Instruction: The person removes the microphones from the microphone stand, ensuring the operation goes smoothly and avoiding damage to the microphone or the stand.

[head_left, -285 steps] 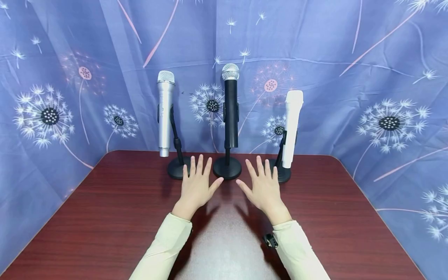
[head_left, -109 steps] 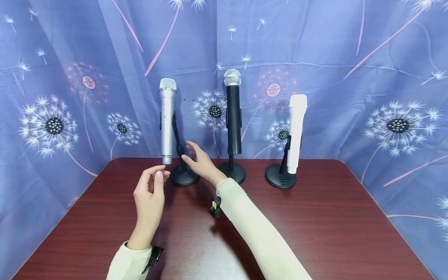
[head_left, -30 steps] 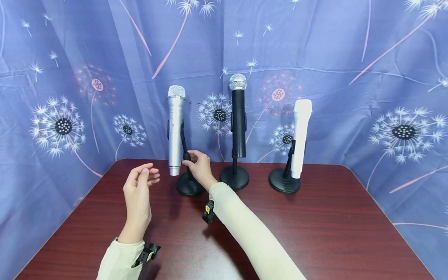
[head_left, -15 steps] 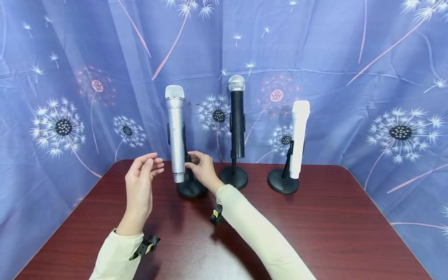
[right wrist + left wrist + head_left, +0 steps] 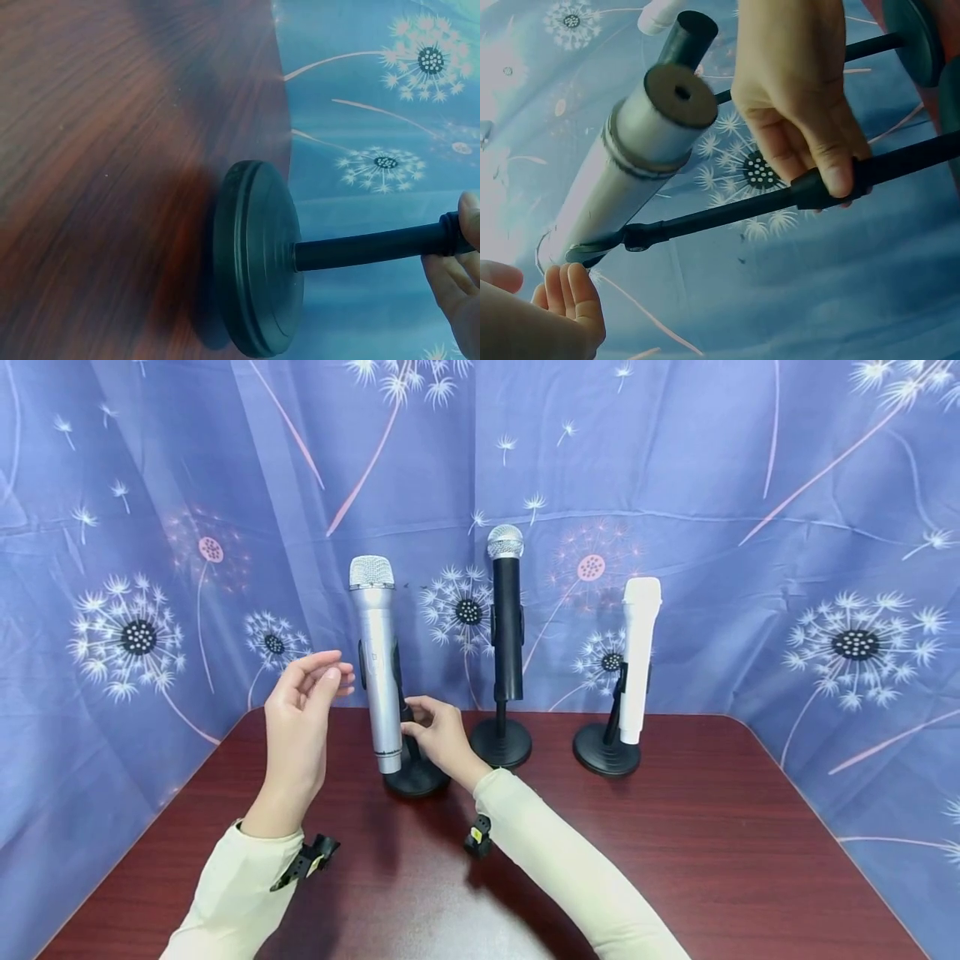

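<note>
A silver microphone [image 5: 381, 668] sits tilted in the clip of a black desk stand [image 5: 417, 777] with a round base. My right hand [image 5: 444, 739] grips the stand's pole between thumb and fingers, at the thicker collar [image 5: 829, 184] seen in the left wrist view. In the right wrist view, the round base [image 5: 259, 259] is close to the tabletop, with a dark shadow beside it. My left hand [image 5: 298, 727] is raised left of the microphone, fingers loosely bent and holding nothing. Its fingertips [image 5: 577, 289] are near the clip in the left wrist view.
A black microphone [image 5: 508, 627] with a silver mesh head stands in the middle on its own stand. To the right, a white microphone [image 5: 639, 660] leans in a third stand [image 5: 606, 752]. Behind the brown table [image 5: 712, 835] hangs a blue dandelion-print curtain [image 5: 697, 460].
Both hands, earlier spread over the table, went to the left stand. The right hand took its pole and drew stand and silver microphone nearer. The left hand has lately risen beside the microphone.
</note>
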`<action>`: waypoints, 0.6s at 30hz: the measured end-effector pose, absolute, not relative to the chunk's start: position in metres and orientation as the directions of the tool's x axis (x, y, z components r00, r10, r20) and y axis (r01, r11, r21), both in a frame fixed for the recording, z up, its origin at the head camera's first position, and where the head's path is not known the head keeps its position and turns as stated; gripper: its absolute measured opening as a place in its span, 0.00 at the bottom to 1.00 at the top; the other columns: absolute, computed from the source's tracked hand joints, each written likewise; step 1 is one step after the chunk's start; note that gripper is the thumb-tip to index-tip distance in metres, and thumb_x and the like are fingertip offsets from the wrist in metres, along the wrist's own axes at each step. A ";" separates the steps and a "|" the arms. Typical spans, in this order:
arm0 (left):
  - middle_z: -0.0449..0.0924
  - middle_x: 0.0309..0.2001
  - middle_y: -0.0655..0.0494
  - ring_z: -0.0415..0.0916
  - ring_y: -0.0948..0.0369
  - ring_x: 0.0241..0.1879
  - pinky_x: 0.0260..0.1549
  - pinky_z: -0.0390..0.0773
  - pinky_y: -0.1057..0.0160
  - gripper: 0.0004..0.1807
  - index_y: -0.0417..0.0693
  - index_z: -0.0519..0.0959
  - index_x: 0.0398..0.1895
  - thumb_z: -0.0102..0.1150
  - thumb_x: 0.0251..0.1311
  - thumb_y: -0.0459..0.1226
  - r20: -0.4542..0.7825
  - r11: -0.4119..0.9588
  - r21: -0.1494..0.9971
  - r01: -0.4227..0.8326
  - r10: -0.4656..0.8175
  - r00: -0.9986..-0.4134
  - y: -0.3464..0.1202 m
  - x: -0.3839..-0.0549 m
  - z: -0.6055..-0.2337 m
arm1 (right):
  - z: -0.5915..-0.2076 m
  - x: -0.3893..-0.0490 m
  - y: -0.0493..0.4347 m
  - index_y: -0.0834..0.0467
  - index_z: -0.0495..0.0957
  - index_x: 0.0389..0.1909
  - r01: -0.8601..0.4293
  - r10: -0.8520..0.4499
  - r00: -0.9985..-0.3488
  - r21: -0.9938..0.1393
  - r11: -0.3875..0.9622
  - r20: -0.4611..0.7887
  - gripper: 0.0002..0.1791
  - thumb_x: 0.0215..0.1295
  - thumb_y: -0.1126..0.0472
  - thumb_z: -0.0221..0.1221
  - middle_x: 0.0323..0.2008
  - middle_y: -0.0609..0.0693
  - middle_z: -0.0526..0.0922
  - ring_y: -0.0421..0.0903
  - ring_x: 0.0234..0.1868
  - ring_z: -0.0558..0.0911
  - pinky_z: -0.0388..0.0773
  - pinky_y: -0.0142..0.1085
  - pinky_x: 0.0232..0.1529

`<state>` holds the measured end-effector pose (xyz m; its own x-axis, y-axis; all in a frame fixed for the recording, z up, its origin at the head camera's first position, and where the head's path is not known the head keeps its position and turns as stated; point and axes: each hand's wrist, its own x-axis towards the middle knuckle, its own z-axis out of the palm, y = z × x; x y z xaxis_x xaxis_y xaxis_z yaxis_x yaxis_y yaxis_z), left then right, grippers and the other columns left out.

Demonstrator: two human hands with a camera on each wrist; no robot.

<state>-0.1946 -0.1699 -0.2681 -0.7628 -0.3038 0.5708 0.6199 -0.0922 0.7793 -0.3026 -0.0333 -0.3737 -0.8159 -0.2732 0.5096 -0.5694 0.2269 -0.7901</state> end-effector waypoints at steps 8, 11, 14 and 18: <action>0.80 0.40 0.53 0.77 0.55 0.43 0.46 0.77 0.68 0.13 0.34 0.76 0.50 0.58 0.62 0.26 0.601 -0.026 0.774 0.632 -0.283 -0.747 -0.167 -0.204 -0.251 | -0.371 -0.296 -0.027 0.66 0.81 0.48 -0.586 -0.266 -0.805 -0.782 0.212 0.531 0.18 0.54 0.73 0.66 0.35 0.60 0.85 0.47 0.36 0.82 0.79 0.29 0.38; 0.79 0.41 0.53 0.77 0.56 0.45 0.46 0.75 0.69 0.15 0.33 0.75 0.51 0.59 0.60 0.26 0.599 0.002 0.784 0.621 -0.271 -0.754 -0.167 -0.208 -0.246 | -0.370 -0.293 -0.024 0.67 0.81 0.48 -0.589 -0.273 -0.802 -0.780 0.209 0.532 0.18 0.54 0.74 0.66 0.35 0.61 0.85 0.47 0.35 0.82 0.79 0.29 0.37; 0.78 0.43 0.50 0.76 0.59 0.45 0.47 0.75 0.69 0.14 0.39 0.76 0.50 0.60 0.60 0.28 0.573 0.011 0.809 0.588 -0.240 -0.784 -0.166 -0.211 -0.243 | -0.369 -0.290 -0.020 0.67 0.80 0.49 -0.592 -0.280 -0.799 -0.780 0.205 0.532 0.18 0.54 0.75 0.65 0.35 0.60 0.85 0.47 0.36 0.82 0.79 0.29 0.38; 0.76 0.48 0.51 0.74 0.61 0.49 0.49 0.74 0.70 0.15 0.46 0.75 0.51 0.61 0.62 0.32 0.509 0.012 0.858 0.514 -0.160 -0.846 -0.167 -0.213 -0.241 | -0.370 -0.285 -0.014 0.68 0.80 0.49 -0.595 -0.293 -0.794 -0.780 0.193 0.533 0.19 0.55 0.76 0.65 0.35 0.60 0.84 0.48 0.36 0.82 0.80 0.31 0.39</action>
<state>-0.2135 -0.1674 -0.2411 -0.8456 -0.1602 0.5093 0.5143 0.0117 0.8576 -0.2850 -0.0139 -0.3699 -0.7937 -0.2934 0.5328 -0.5951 0.1935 -0.7800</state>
